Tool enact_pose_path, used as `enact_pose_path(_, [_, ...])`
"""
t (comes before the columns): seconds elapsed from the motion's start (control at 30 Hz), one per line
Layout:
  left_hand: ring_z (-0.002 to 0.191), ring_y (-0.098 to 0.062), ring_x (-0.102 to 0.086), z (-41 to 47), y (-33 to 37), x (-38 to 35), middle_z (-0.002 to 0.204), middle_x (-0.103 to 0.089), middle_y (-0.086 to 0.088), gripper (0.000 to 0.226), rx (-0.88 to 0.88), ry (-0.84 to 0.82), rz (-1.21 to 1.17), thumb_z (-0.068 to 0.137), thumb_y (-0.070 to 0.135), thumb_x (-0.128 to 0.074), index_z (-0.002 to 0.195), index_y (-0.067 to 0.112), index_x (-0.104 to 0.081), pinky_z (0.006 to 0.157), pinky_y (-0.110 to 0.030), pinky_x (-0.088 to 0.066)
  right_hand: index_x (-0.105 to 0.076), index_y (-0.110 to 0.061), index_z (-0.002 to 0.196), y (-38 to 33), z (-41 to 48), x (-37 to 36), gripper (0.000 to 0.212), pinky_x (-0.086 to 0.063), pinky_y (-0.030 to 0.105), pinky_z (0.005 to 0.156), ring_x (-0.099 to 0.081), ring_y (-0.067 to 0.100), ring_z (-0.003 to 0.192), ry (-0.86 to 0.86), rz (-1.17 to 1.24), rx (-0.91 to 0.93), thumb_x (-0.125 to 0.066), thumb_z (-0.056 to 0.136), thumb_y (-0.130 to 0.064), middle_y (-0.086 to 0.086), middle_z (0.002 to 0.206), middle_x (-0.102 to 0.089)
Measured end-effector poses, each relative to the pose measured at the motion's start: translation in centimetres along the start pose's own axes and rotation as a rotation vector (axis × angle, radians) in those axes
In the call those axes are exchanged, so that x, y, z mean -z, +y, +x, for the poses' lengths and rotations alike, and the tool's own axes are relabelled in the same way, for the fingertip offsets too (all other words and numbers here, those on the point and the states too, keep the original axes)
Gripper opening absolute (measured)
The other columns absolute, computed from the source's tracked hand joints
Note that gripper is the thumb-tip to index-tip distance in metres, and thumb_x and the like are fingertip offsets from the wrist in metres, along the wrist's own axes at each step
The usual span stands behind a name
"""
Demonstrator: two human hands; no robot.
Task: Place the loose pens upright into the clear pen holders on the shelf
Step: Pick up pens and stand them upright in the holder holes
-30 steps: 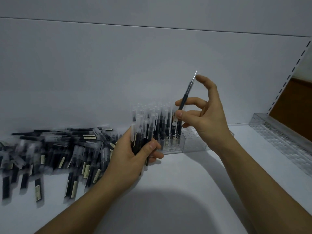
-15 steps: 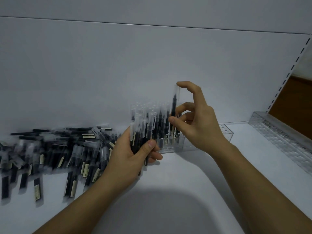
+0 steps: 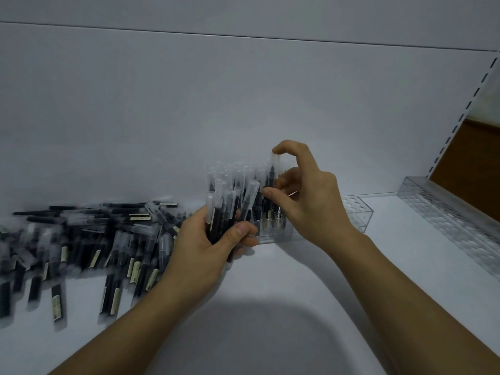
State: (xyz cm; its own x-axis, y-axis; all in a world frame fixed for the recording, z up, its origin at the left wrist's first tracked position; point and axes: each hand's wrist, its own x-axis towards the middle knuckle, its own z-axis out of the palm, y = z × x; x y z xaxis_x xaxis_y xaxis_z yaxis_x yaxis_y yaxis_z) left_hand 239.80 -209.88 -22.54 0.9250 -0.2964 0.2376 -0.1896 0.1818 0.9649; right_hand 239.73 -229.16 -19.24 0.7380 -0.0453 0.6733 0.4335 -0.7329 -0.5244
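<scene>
**As one pen goes in, a fistful waits**

While both forearms reach up from the bottom of the frame, the left hand (image 3: 205,247) at centre grips a bundle of pens (image 3: 221,209) upright, thumb across the front. Just beyond it, the right hand (image 3: 305,201) pinches a single pen (image 3: 270,180), thumb on the barrel, forefinger arched over the cap. Its lower end sits among those standing in the clear pen holder (image 3: 270,234); whether it's seated, I can't tell. Best play: press straight down, then let go without nudging the neighbours. Loose pens (image 3: 94,239) sprawl across the shelf (image 3: 270,307) at left, and an empty holder (image 3: 357,212) waits at right of centre.
</scene>
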Motion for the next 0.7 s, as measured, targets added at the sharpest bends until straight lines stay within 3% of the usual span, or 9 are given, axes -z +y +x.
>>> enact_pose_path(0.17, [0.079,-0.027,-0.074,-0.1,0.1,0.1,0.086,-0.074,-0.018,0.031,-0.006,0.002,0.053,0.08,0.021,-0.066,0.106,0.004,-0.067,0.073,-0.049,-0.062,-0.048,-0.034,0.125,-0.1,-0.1,-0.2,0.055,-0.058,0.02,0.068,-0.067,0.006,0.071,-0.002,-0.077,0.028,-0.084,0.086,-0.021,-0.01,0.078,-0.064])
enact_pose_path(0.37, [0.079,-0.034,-0.072,0.0,-0.1,0.2,0.082,-0.072,-0.021,0.016,-0.004,0.02,0.057,0.093,0.005,-0.062,0.108,0.002,-0.066,0.07,-0.046,-0.062,-0.057,-0.025,0.117,-0.2,-0.1,-0.2,0.044,-0.06,0.033,0.065,-0.065,0.008,0.066,0.029,-0.165,0.059,-0.086,0.083,-0.024,-0.01,0.079,-0.064])
enact_pose_path(0.5, [0.074,-0.027,-0.07,0.1,-0.3,0.2,0.083,-0.07,-0.023,0.015,0.009,0.026,0.033,0.092,0.004,-0.063,0.106,0.003,-0.066,0.07,-0.045,-0.061,-0.057,-0.027,0.114,-0.2,0.0,-0.1,0.042,-0.059,0.039,0.064,-0.061,0.009,0.063,0.035,-0.212,0.077,-0.086,0.083,-0.027,-0.012,0.077,-0.06])
enact_pose_path(0.63, [0.071,-0.027,-0.069,0.1,-0.4,0.3,0.081,-0.068,-0.026,0.014,0.011,0.036,0.011,0.091,0.003,-0.064,0.104,-0.001,-0.065,0.071,-0.054,-0.061,-0.058,-0.023,0.118,-0.6,0.0,0.3,0.039,-0.052,0.03,0.06,-0.054,0.011,0.06,0.068,-0.157,0.101,-0.081,0.086,-0.019,-0.008,0.071,-0.055])
enact_pose_path(0.7, [0.07,-0.029,-0.07,0.1,-0.4,0.3,0.08,-0.069,-0.026,0.014,0.0,0.038,0.012,0.091,0.003,-0.063,0.104,-0.003,-0.065,0.07,-0.054,-0.061,-0.059,-0.02,0.113,-1.0,-0.1,0.4,0.029,-0.045,0.023,0.057,-0.051,0.013,0.055,0.04,-0.003,0.083,-0.075,0.089,-0.012,-0.006,0.067,-0.054])
